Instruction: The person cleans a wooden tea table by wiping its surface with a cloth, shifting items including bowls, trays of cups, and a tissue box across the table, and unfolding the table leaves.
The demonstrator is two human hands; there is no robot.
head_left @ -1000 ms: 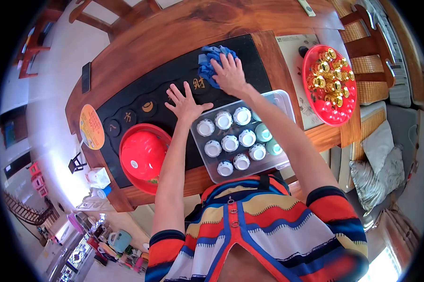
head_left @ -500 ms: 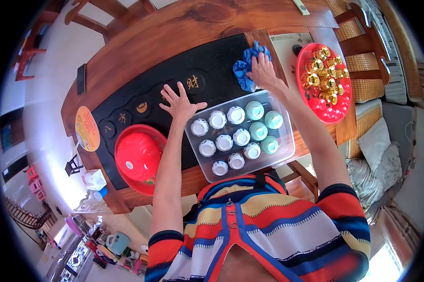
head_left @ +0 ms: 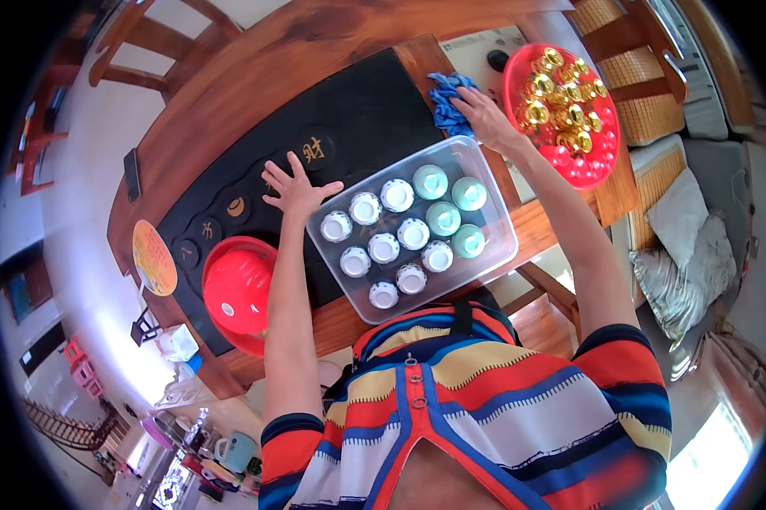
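My left hand, fingers spread, is over the black tea tray, just below a gold character and left of a clear plastic bin. Whether it touches the tray I cannot tell. The fingers of my right hand are on a crumpled blue cloth, which lies on the wooden strip at the tray's right edge, just above the bin. Inside the bin are upside-down cups: several white patterned cups and several pale green cups.
A red plate with several gold goblets stands at the right. At the left are a red basin, an orange round fan and a phone. Wooden chairs flank the wooden table.
My right hand has drawn the blue cloth rightward from the black tray onto the wooden strip, and the cloth is bunched tighter. My left hand stays spread. The whole view has shifted slightly.
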